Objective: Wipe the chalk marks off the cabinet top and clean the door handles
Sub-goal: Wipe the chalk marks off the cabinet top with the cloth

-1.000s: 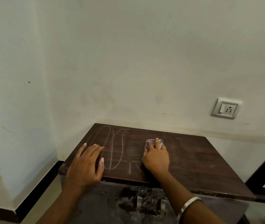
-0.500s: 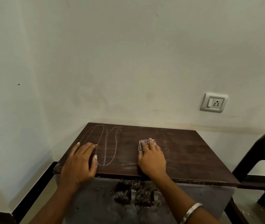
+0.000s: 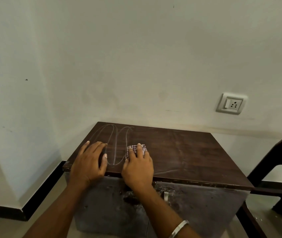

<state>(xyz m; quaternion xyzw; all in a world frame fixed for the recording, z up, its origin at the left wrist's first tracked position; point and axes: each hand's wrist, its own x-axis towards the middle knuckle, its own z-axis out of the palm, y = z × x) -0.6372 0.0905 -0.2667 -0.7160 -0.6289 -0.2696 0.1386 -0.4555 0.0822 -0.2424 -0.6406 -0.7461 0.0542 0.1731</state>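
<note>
A dark wooden cabinet top point(image 3: 179, 152) carries looping white chalk marks point(image 3: 117, 145) on its left part. My right hand point(image 3: 137, 167) lies flat on a small checked cloth point(image 3: 133, 149) and presses it onto the top, right beside the chalk loops. At the near left edge of the top my left hand point(image 3: 89, 162) rests palm down with straight fingers, over the left end of the marks. Below the front edge, one metal door handle point(image 3: 166, 195) shows on the grey cabinet doors; my right wrist hides the other.
The cabinet stands in a corner, with white walls behind and to the left. A wall socket point(image 3: 231, 103) sits above right. A dark plastic chair point(image 3: 277, 169) stands close on the right. Black skirting point(image 3: 42, 189) runs along the floor at left.
My right hand has slid the cloth leftwards across the top, up to the chalk loops; short strokes near the front edge are gone. The left hand stays in place.
</note>
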